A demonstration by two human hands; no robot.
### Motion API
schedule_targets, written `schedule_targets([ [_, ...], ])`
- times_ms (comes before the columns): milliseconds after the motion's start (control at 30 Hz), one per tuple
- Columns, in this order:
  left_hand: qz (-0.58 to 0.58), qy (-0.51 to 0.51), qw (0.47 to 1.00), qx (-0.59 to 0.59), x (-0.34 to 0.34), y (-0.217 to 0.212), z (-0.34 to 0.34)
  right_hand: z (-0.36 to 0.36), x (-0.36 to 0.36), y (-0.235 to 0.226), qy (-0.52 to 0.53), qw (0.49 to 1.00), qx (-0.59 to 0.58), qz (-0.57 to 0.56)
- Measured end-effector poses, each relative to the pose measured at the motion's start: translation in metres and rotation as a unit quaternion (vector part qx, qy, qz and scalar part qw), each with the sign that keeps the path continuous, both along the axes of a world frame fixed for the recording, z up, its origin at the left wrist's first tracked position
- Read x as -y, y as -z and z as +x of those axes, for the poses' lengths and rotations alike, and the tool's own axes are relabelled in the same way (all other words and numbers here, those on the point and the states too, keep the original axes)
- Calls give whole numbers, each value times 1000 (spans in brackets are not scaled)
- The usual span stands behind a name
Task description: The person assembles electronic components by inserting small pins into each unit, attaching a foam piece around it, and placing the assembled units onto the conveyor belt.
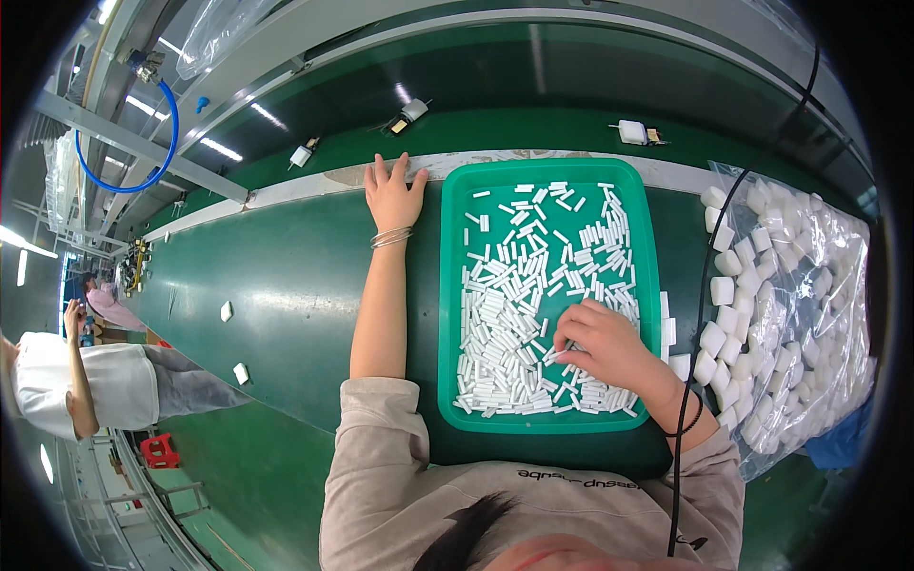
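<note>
At the left, two white blocks point(233, 343) lie well apart on the green worktop point(295, 285). Next comes the left hand point(393, 193), open with fingers spread, laid on the pale rail point(286, 196) along the far edge (thin bangles circle that wrist). Just right of it sits the green tray point(547, 168), strewn with small white sticks point(495, 328). Over the tray's right half, the right hand point(562, 350) curls, thumb and fingertips pinching a white stick point(550, 358). Farther right lies a clear bag point(757, 464) of white blocks.
</note>
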State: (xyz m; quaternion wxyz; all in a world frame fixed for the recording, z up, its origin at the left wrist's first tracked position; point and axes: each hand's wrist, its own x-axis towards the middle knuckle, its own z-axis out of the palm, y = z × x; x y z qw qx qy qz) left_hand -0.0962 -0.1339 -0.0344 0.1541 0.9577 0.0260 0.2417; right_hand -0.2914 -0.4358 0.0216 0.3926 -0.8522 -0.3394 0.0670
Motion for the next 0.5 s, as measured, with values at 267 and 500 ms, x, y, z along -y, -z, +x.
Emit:
schedule_targets([
  [267, 0, 3, 1000, -3, 0, -1, 0, -1, -1, 2, 13, 1000, 12, -6],
  [500, -1, 1, 1000, -8, 1, -1, -1, 0, -2, 3, 17, 1000, 18, -4],
])
